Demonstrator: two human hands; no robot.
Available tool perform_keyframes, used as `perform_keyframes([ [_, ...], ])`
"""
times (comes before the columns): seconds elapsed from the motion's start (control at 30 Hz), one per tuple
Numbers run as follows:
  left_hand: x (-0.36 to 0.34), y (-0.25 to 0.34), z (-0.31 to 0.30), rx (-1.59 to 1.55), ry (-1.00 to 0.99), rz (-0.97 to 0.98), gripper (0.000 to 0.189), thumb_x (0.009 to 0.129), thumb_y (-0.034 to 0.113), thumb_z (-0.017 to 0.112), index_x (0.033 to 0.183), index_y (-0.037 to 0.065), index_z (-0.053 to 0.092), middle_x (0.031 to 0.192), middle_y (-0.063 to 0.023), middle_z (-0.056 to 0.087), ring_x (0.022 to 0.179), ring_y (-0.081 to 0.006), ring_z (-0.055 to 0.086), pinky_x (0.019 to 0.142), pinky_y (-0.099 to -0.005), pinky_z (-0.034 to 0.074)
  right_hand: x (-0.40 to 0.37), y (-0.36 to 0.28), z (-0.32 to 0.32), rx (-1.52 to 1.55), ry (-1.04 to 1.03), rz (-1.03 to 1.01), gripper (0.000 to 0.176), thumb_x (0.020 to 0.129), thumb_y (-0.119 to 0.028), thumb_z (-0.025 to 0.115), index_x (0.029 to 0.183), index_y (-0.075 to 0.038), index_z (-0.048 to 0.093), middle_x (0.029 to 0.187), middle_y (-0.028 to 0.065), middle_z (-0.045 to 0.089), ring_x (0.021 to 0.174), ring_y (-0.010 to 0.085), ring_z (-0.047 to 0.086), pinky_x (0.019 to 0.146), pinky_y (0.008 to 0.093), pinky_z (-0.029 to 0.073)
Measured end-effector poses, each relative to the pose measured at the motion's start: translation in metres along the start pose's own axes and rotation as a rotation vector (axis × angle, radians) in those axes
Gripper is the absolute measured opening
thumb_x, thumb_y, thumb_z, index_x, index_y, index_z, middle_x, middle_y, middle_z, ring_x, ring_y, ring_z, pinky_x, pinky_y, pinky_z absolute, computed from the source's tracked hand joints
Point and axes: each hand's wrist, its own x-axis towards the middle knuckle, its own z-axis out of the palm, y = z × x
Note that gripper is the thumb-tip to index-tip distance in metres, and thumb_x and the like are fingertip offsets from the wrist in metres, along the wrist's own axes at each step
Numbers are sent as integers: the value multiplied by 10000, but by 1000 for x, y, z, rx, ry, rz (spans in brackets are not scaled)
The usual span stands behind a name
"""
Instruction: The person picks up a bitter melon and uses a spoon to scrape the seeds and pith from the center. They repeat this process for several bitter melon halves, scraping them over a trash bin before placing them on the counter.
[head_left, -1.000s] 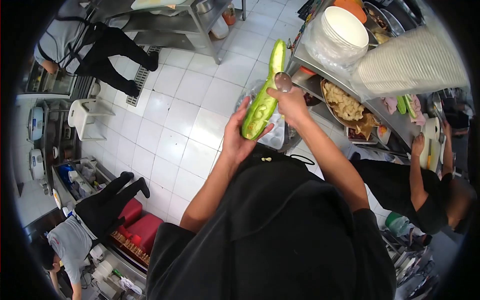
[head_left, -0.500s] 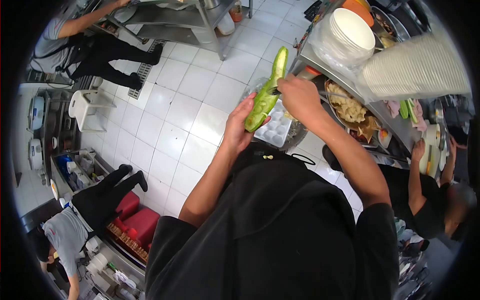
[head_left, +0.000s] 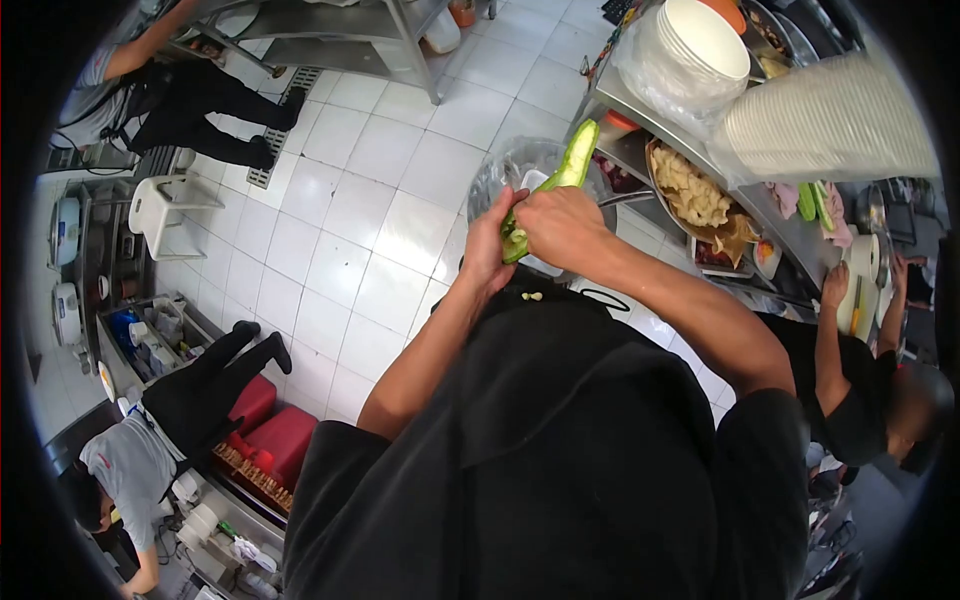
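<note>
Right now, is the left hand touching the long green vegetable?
Touching. The head view shows the left hand curled around the lower end of the green vegetable, with no gap between them.

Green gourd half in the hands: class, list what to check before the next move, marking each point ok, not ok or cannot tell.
1. Left hand grips the green gourd half: ok, fingers wrap its lower end.
2. Right hand closed over the gourd's lower part: ok.
3. What the right hand holds: cannot tell, the fist hides it.
4. Clear bag shows below the gourd: ok.
5. Black apron clean: not ok, a pale scrap lies on it.
</note>
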Motion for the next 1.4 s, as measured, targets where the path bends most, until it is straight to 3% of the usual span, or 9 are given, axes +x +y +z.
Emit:
perform_keyframes([
  [0.3, -2, -4, 2, -102, -85, -65, 460, 955, 195, 534, 1362, -1, 451, 1224, -135, 589, 1087, -208, 589, 940, -344, 472, -8, 2, -10, 86, -211, 23, 151, 802, -149, 597, 742, -42, 686, 776, 137, 677, 750, 340, 656, 679, 452, 511],
  [0.5, 3, 16, 14, -23, -110, 85, 516, 937, 106, 516, 1421, -3, 376, 1217, -146, 580, 1017, -203, 607, 882, -317, 498, -19, 12, -13, 314, 244, 85, 172, 838, -193, 602, 774, -56, 686, 792, 133, 673, 739, 337, 647, 663, 451, 496],
  [0.6, 8, 25, 10, 14, -156, 129, 562, 936, 130, 514, 1454, 23, 323, 1283, -148, 544, 1059, -235, 593, 912, -367, 488, -20, 20, -19, 492, 323, 282, 184, 840, -214, 614, 845, -55, 707, 765, 163, 673, 742, 351, 651, 663, 462, 494],
  [0.77, 13, 29, 20, 59, -197, 144, 606, 936, 153, 514, 1478, 37, 269, 1327, -161, 512, 1069, -251, 585, 923, -406, 484, -15, 45, 3, 1317, 389, 651, 256, 776, -200, 730, 883, 26, 672, 727, 36, 632, 668, 113, 558, 639, 301, 462],
  [0.9, 11, 20, 32, 89, -224, 198, 610, 935, 155, 522, 1476, 35, 267, 1330, -157, 507, 1086, -250, 575, 939, -398, 473, -15, 38, -4, 1445, 582, 670, 344, 736, -160, 773, 958, 74, 652, 881, 94, 671, 778, 144, 612, 701, 286, 481],
  [1.1, 2, -4, 48, 189, -163, 182, 515, 921, 39, 576, 1404, -2, 402, 1291, -145, 546, 1163, -207, 541, 978, -345, 450, -27, 54, 24, 1570, 566, 800, 325, 711, -74, 698, 978, 105, 653, 874, 144, 687, 757, 201, 648, 695, 317, 501],
  [1.23, 1, -7, 51, 507, -112, 399, 470, 885, 70, 657, 1318, 2, 487, 1291, -117, 562, 1188, -204, 517, 1015, -368, 417, -54, 80, 11, 1387, 451, 784, 349, 682, -95, 693, 978, 87, 666, 862, 155, 690, 743, 218, 660, 695, 336, 505],
  [1.33, -13, 1, 66, 1056, 77, 733, 500, 836, 116, 719, 1287, 22, 524, 1322, -110, 541, 1208, -223, 509, 996, -369, 414, -76, 101, 3, 1131, 297, 690, 338, 655, -127, 699, 917, 84, 674, 797, 179, 686, 730, 235, 673, 699, 349, 506],
  [1.4, -28, 14, 87, 1433, 75, 1134, 544, 768, 123, 770, 1257, 31, 549, 1306, -136, 553, 1196, -266, 520, 979, -379, 419, -90, 109, -13, 970, 202, 650, 326, 650, -142, 711, 865, 98, 667, 763, 183, 673, 690, 220, 662, 672, 348, 503],
])
